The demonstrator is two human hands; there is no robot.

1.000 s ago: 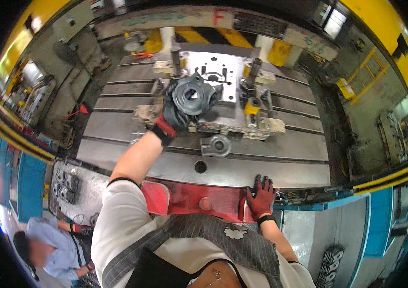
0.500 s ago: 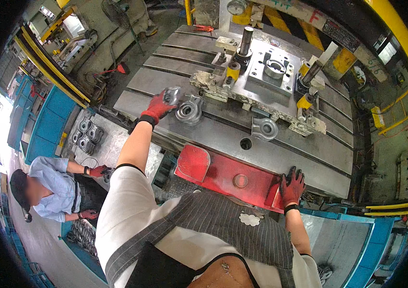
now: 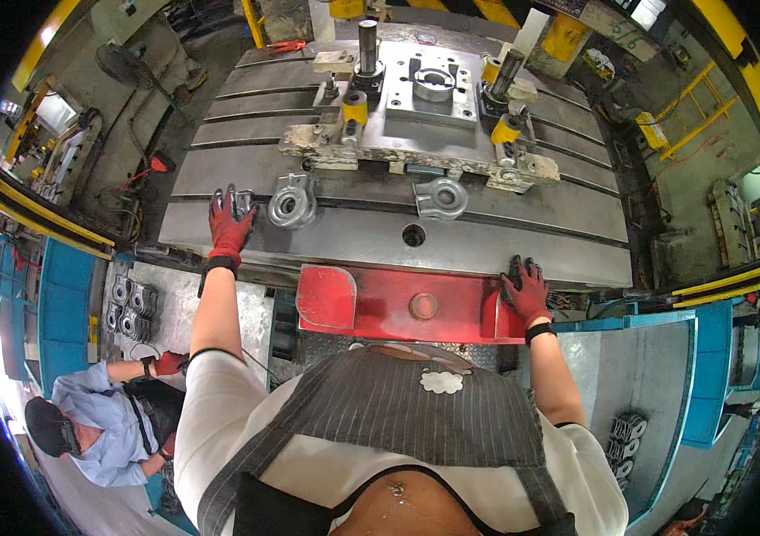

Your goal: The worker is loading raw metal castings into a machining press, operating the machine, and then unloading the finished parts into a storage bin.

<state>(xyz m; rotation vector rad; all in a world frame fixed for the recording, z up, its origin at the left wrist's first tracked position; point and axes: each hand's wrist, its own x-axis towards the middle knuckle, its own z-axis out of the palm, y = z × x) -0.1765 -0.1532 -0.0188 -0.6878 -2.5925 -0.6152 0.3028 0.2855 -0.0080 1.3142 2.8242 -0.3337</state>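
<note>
My left hand [image 3: 229,234], in a red glove with dark fingertips, lies at the left front of a slotted steel press bed [image 3: 326,241]. Its fingers are spread beside a forged metal ring part [image 3: 244,202], partly hidden by the hand; whether they touch it is unclear. Just right of it sits a second ring part [image 3: 292,202] with a short shank, and farther right a third ring part [image 3: 440,198]. My right hand [image 3: 527,293], gloved alike, rests with fingers apart at the right end of a red metal bracket [image 3: 389,304] along the bed's front.
A die set [image 3: 432,98] with upright guide posts [image 3: 367,49] stands on the bed behind the parts. Similar parts [image 3: 132,306] lie stacked on a side table at left, beside a person [image 3: 98,415] in a light blue shirt. More parts [image 3: 627,447] sit at lower right.
My view has swung round, so the bed looks more level. The ring part that was raised in my left hand is now down at the bed, and that hand's fingers have spread.
</note>
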